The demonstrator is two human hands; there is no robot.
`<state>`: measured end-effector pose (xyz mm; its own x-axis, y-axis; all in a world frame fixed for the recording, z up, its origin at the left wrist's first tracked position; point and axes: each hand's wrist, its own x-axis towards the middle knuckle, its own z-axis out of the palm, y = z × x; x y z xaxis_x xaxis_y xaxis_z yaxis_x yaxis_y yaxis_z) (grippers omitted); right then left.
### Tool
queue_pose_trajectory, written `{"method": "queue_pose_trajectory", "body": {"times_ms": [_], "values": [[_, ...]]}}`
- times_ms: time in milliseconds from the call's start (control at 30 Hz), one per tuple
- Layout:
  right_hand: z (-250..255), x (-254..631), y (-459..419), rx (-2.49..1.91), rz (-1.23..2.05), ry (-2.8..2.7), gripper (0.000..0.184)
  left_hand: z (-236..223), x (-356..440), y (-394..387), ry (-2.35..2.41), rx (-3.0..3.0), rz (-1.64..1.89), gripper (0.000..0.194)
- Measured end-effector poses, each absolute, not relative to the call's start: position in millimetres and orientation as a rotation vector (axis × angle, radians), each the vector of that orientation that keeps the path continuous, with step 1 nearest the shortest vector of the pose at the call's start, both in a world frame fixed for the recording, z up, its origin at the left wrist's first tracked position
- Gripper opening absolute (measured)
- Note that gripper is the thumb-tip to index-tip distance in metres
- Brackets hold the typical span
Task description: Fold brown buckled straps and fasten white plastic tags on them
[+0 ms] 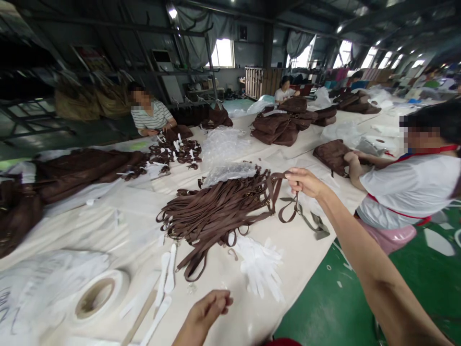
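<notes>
My right hand (305, 182) is closed on a brown strap (279, 177), pinched at the right end of the pile. Part of the strap hangs in a loop below my fingers. A large heap of brown straps (219, 202) with small metal fittings lies across the table in front of me. My left hand (207, 315) is near the table's front edge, its fingers curled together with nothing visible in them. White gloves (259, 264) lie between my left hand and the straps. An olive-coloured strap (313, 226) lies below my right forearm's wrist.
A roll of white tape (101, 295) and white plastic tools (168, 274) lie at the front left. Bubble wrap (226, 144) and brown bags (277, 125) are farther back. A co-worker (414, 182) handles a bag on the right; another person (151, 113) works across the table.
</notes>
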<state>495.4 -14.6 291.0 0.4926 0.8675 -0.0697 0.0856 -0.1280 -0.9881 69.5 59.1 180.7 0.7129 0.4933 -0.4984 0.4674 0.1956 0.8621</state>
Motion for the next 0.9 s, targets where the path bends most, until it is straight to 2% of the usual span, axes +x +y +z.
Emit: {"method": "queue_pose_trajectory", "body": {"times_ms": [133,267,367,500,567,667,733,833,867,900], "values": [[328,438,-21,-1.294,0.917,-1.137,0.034,234,129,65,0.727,1.166,0.128,0.066],[318,351,-32,-1.358,0.918,-1.437,0.024,269,163,74,0.51,0.786,0.295,0.072],[296,292,-47,-1.449,0.809,-1.682,0.014,284,157,87,0.55,0.583,0.427,0.053],[270,240,-67,-1.313,0.798,-1.977,0.017,304,114,100,0.659,0.485,0.491,0.024],[262,230,-69,-1.158,0.875,-2.026,0.021,318,87,102,0.605,0.49,0.523,0.021],[249,231,-53,-1.16,0.807,-1.692,0.021,340,54,94,0.574,0.618,0.563,0.021],[244,233,-29,-1.234,0.656,-1.432,0.029,350,40,86,0.596,0.727,0.563,0.021],[252,224,13,-1.162,0.653,-1.409,0.068,356,32,74,0.613,0.867,0.521,0.022],[260,218,26,-1.094,0.717,-1.447,0.074,356,30,71,0.611,0.912,0.511,0.023],[270,212,38,-1.022,0.783,-1.48,0.072,355,29,70,0.605,0.956,0.508,0.024]]}}
